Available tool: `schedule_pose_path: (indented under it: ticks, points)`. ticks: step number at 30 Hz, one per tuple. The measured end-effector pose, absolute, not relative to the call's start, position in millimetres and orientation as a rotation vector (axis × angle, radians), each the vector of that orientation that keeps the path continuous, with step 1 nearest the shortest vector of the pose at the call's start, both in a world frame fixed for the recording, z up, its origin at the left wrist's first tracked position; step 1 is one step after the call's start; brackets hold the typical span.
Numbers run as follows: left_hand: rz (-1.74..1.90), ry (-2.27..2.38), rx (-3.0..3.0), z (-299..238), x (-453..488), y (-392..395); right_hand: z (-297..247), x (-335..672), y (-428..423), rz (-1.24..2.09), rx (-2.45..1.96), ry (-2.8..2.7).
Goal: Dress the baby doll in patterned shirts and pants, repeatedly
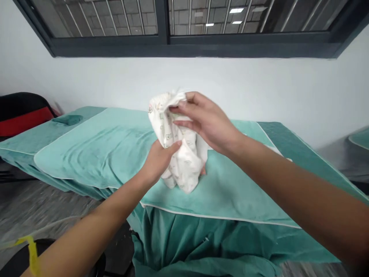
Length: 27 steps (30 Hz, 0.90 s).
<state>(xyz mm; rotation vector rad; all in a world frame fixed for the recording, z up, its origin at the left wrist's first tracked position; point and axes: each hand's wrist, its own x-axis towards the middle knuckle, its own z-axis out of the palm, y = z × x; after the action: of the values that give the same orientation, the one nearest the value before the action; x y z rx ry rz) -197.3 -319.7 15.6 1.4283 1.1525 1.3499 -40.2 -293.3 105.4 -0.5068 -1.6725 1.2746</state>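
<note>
A white cloth garment with a small printed pattern [184, 165] hangs bunched between my hands, above a bed with a green cover [236, 196]. My left hand [161, 157] grips its lower left side, the thumb lying across the front of the fabric. At the top right, my right hand [201, 119] pinches the upper edge between thumb and fingers. Folds hide the garment's exact kind. Behind its lower right side, a small pinkish patch [203, 170] shows; I cannot make out what it is.
A white wall [115, 80] with a dark-framed, barred window [167, 46] rises behind the bed. At the far left stands a black chair with a red part [25, 119]. Yellow material [33, 254] lies near a black bin-like object at the lower left.
</note>
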Motion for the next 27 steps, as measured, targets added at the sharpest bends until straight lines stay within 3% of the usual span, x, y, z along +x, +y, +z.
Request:
schedule_pose_path:
  ticks: [5,11,17,27]
  points:
    - [1.544,1.492,1.133,-34.1,-234.7,-258.6,38.9,-35.6,-225.2,0.994,-0.745,-1.834]
    - [1.019,1.927,1.554,-69.7,-243.3,-225.6,-31.7,11.6,-138.2,0.642,-1.183,-1.881]
    - [1.331,1.62,2.104,-79.2,-197.8,-220.0,-62.5,53.6,-49.9,0.46,-1.497,-1.774]
    - [1.073,1.062,0.802,-72.4,-140.5,-163.8,-50.9,62.5,30.6,0.717,-1.742,-1.88]
